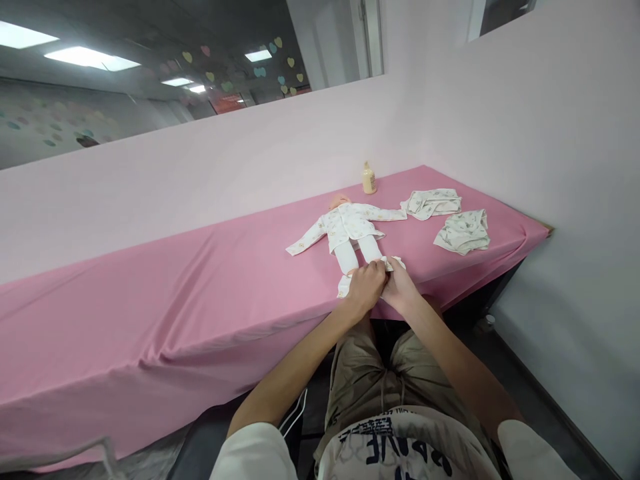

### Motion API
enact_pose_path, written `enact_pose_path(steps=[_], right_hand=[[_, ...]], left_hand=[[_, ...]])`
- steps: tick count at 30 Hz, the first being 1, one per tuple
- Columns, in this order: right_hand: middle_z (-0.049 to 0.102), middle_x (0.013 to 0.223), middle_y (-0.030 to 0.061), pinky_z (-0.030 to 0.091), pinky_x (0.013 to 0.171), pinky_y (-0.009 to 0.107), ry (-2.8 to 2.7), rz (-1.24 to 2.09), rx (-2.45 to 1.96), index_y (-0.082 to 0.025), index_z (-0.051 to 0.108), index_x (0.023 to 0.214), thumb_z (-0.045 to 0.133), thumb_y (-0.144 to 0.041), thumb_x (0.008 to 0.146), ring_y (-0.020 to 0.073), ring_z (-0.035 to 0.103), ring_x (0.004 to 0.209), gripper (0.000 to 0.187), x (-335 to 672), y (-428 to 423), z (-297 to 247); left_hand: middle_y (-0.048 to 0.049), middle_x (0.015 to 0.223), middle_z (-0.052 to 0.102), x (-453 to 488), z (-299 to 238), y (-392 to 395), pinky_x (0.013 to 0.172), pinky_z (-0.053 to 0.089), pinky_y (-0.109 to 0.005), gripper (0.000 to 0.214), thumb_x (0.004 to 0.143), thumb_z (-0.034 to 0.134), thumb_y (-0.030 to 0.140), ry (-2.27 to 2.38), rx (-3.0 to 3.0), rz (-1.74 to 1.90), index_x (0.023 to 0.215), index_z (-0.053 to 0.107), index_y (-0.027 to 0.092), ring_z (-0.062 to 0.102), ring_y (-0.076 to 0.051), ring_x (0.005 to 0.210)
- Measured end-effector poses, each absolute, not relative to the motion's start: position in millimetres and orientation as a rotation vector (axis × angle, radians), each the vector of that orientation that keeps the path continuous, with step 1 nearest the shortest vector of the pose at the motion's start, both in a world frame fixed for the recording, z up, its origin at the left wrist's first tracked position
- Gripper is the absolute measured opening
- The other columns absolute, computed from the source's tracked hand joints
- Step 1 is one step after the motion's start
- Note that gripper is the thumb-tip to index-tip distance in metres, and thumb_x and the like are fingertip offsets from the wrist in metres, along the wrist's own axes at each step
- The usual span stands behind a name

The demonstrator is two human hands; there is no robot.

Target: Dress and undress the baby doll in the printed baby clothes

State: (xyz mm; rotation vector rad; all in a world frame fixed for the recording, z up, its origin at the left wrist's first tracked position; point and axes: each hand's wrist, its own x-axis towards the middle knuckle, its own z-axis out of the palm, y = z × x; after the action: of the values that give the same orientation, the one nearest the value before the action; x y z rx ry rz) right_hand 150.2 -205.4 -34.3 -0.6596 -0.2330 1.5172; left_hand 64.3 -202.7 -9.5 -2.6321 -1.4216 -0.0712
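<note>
A baby doll (344, 252) lies on its back on the pink-covered table, its white legs pointing towards me. It wears a white long-sleeved baby top (347, 223) with small prints, sleeves spread to both sides. At its feet is a white baby garment (344, 285), bunched around the lower legs; its exact kind is hard to make out. My left hand (367, 285) is closed on this garment, fingers curled. Close beside it, my right hand (399, 285) also pinches the cloth, with a patterned edge showing above the thumb. The hands partly hide the doll's feet.
Two folded patterned baby garments, one farther back (433, 203) and one nearer (464, 232), lie right of the doll. A pale yellow bottle (369, 180) stands behind it by the wall. The pink cloth (240, 267) hangs over the table's front edge; a wall (575, 167) closes the right end.
</note>
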Motion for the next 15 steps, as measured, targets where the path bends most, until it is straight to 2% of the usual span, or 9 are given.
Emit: enact_pose_path(steps=[5, 10, 15], right_hand=[[0.058, 0.061, -0.0065, 0.048, 0.054, 0.017, -0.179, 1.549, -0.608, -0.021, 0.052, 0.073, 0.060, -0.014, 0.081, 0.0082, 0.057, 0.058, 0.013, 148, -209, -35], [0.062, 0.066, -0.0046, 0.052, 0.060, 0.017, -0.283, 1.608, -0.623, -0.020, 0.055, 0.074, 0.056, -0.010, 0.081, 0.0080, 0.059, 0.061, 0.013, 151, -208, -33], [0.050, 0.053, -0.0068, 0.050, 0.056, 0.014, -0.347, 1.662, -0.668, -0.020, 0.053, 0.069, 0.053, -0.009, 0.085, 0.0073, 0.054, 0.053, 0.019, 159, -207, -31]], left_hand=[[-0.0140, 0.099, 0.066, 57, -9, -191, 0.072, 0.044, -0.035, 0.026, 0.096, 0.034, 0.023, -1.477, -2.691, -0.211, 0.107, 0.055, 0.013, 0.064, -0.027, 0.089], [-0.0125, 0.089, 0.067, 53, -9, -179, 0.072, 0.042, -0.034, 0.023, 0.094, 0.034, 0.023, -1.596, -2.747, -0.365, 0.096, 0.056, 0.015, 0.062, -0.026, 0.084], [-0.0076, 0.079, 0.064, 51, -4, -163, 0.069, 0.041, -0.030, 0.021, 0.088, 0.036, 0.021, -1.715, -2.976, -0.525, 0.075, 0.052, 0.017, 0.059, -0.021, 0.077]])
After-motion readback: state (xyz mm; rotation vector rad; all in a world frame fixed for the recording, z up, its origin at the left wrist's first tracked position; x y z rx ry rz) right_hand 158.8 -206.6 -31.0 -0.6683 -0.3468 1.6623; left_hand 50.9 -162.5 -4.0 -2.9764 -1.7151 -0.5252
